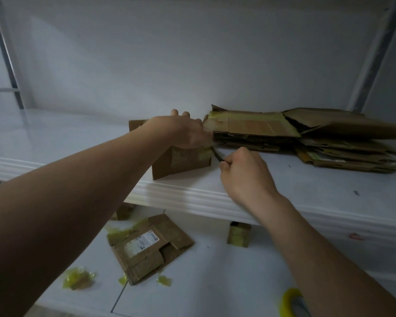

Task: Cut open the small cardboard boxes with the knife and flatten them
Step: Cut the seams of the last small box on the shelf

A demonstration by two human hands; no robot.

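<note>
On the white table [306,191], beside a stack of flattened brown boxes [306,138], one small brown cardboard box [181,160] is gripped by the left hand [188,131] and cut with the dark knife [216,154] clenched in the right hand [242,170].

White desk with cardboard on it, tiled floor below.
The white desk [306,191], with a moulded front edge, crosses the middle of the frame. On it a small cardboard box [181,161] stands upright at centre, and just right of it lies a stack of flattened boxes [318,136], reaching toward the right edge. On the white tiled floor [215,282], in the lower part, lie a flattened box [149,245] with a white label, a small taped box [238,234] under the desk edge, yellowish tape scraps [78,277] at lower left, and a tape roll [288,298] at bottom right.
</note>
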